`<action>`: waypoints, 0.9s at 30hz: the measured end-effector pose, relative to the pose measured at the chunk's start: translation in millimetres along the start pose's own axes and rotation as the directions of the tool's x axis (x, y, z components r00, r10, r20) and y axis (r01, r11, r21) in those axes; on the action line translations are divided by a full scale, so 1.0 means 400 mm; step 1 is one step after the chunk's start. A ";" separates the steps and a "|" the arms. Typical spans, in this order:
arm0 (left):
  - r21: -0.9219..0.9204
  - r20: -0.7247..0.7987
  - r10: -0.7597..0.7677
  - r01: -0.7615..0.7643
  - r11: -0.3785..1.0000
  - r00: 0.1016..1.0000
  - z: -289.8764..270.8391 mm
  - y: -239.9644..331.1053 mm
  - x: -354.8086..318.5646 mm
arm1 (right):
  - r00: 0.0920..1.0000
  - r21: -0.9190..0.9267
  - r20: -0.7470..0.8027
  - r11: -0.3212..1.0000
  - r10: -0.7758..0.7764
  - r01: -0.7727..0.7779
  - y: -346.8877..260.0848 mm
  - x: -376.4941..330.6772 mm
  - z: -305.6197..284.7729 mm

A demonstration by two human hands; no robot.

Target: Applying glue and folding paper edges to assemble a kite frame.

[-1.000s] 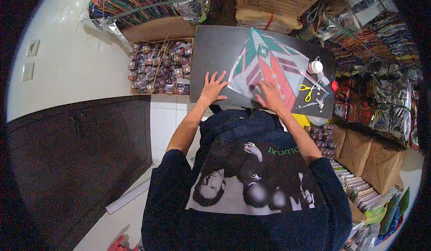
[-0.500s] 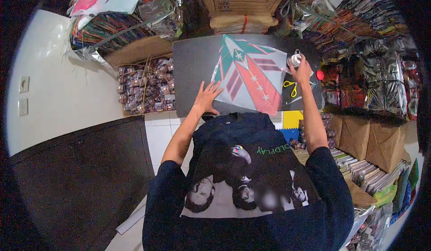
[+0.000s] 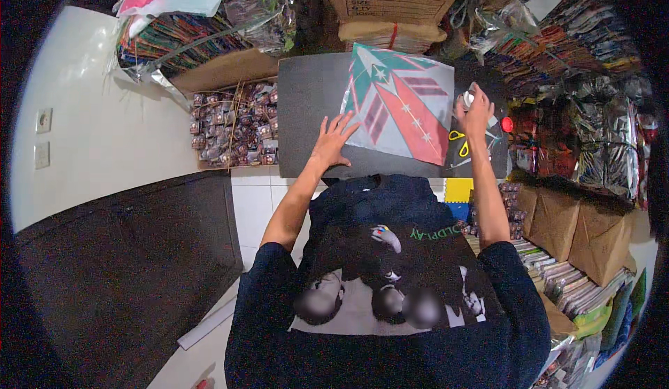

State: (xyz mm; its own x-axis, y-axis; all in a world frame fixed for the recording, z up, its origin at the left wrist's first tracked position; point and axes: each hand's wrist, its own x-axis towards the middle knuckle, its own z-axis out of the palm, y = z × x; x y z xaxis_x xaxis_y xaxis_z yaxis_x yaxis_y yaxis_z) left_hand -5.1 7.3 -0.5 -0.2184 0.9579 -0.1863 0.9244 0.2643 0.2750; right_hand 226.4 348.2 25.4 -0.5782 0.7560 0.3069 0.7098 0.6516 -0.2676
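My left hand lies flat, fingers spread and holding nothing, on the dark table with its fingertips at the lower left edge of the kite. The kite lies face up on the table, its teal, red and white panels spread out smooth, one corner pointing toward me. My right hand is closed around a small white roll, which looks like tape, held just past the kite's right edge. The yellow-handled scissors lie on the table just below that hand, untouched. As I judge it, the kite is laid out and steadied, and the roll is only just in hand; nothing from it seems to be stuck on the kite yet, so any taping and cutting is left to do. Bundles of wrapped goods sit beside the table to my left.
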 end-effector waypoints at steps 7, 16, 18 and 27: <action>-0.045 0.028 -0.078 0.080 0.996 0.997 0.030 -0.047 -0.059 | 0.765 0.598 0.356 0.760 -0.536 0.255 -0.320 -0.209 0.005; 0.104 -0.005 -0.032 0.032 0.994 0.999 0.046 -0.050 -0.073 | 0.550 0.543 0.445 0.701 -0.707 0.462 -0.365 -0.307 0.098; 0.117 -0.009 -0.016 0.017 0.993 1.000 0.048 -0.052 -0.075 | 0.534 0.523 0.459 0.702 -0.710 0.484 -0.367 -0.308 0.098; 0.138 0.063 -0.029 0.020 0.990 0.998 0.040 -0.049 -0.069 | 0.575 0.464 0.475 0.745 -0.666 0.479 -0.363 -0.300 0.078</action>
State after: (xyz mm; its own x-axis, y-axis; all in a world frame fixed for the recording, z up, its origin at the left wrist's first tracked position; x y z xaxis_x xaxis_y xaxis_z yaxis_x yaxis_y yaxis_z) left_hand -12.1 -26.1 -15.7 -0.2251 0.9409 -0.2530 0.9542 0.2654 0.1381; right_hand 180.0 165.1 -1.2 -0.9963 0.0309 -0.0796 0.0653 0.8770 -0.4761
